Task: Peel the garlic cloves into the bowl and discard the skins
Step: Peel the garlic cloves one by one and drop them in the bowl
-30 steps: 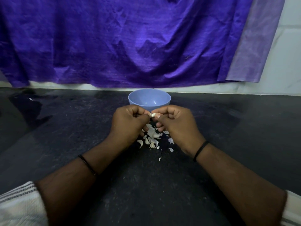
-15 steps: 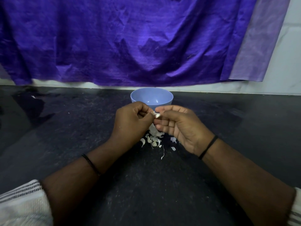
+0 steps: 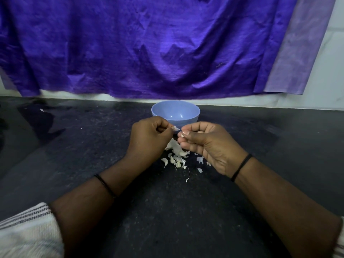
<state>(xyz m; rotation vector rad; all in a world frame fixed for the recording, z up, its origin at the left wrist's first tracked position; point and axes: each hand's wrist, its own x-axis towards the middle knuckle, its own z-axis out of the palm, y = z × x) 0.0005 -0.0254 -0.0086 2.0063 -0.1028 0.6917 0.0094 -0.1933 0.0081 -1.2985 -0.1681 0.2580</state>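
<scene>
Garlic clove [image 3: 182, 135] sits pinched in the right hand [image 3: 206, 146], held above the counter [image 3: 74, 155] just in front of the blue bowl [image 3: 175, 113]. Beside it, the left hand [image 3: 149, 138] pinches a flake of skin [image 3: 175, 128]. Below both hands, in front of the bowl, lies a pile of garlic and loose skins [image 3: 176, 157].

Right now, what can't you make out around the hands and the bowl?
Head view only:
- Garlic clove: mostly hidden by right hand fingers.
- Bowl bottom: near part covered by both hands.
- Left hand pinches a skin scrap; blurred.
- Pile: cloves versus skins unclear.
</scene>
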